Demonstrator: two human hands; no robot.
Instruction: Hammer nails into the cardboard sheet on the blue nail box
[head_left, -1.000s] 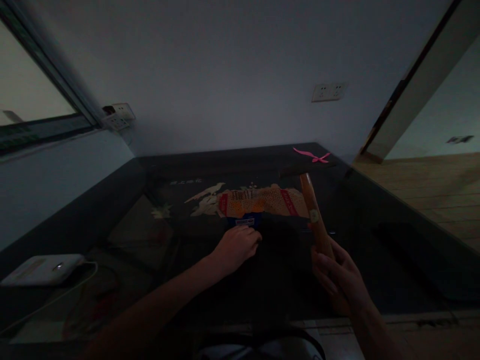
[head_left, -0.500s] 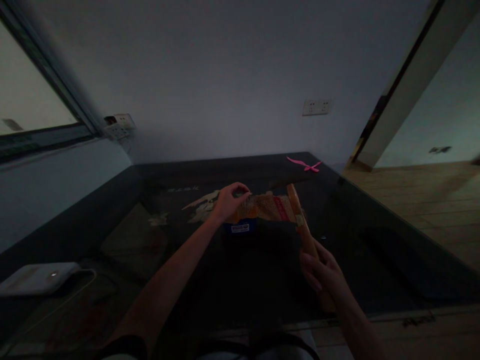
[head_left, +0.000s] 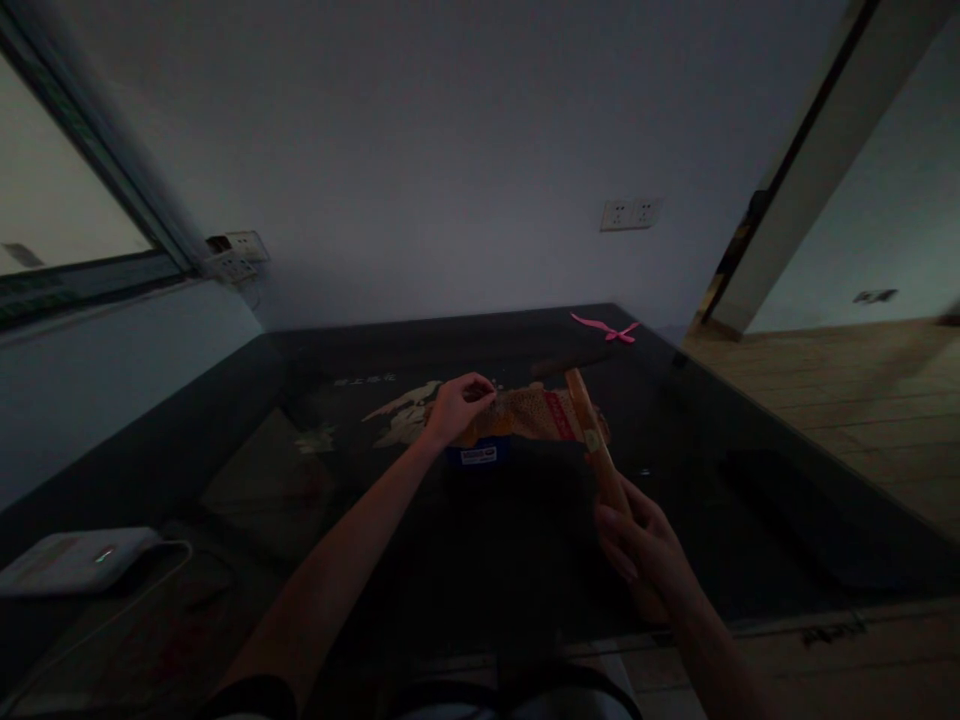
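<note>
My right hand [head_left: 649,540] is wrapped round the wooden handle of a hammer [head_left: 598,448]. Its dark head, hard to make out in the dim light, is up over the far end of a brown speckled piece with a red band [head_left: 531,414]. Thumb and fingertips of my left hand [head_left: 459,405] are pinched together at the left end of that piece; whatever sits between them is too small to name. Just below the left fingers is a blue box with a white label [head_left: 478,453], with something orange on top of it.
A dark glossy table [head_left: 525,560] carries all this. Pink ribbon-like strips [head_left: 609,328] lie at its back right corner. A white device with a cable [head_left: 82,560] is at the left. A dark flat object [head_left: 810,510] lies on the right; wall sockets [head_left: 631,213] are behind.
The hammer's head has shifted slightly left and up, with my right hand almost in place. My left hand stays pinched in nearly the same spot.
</note>
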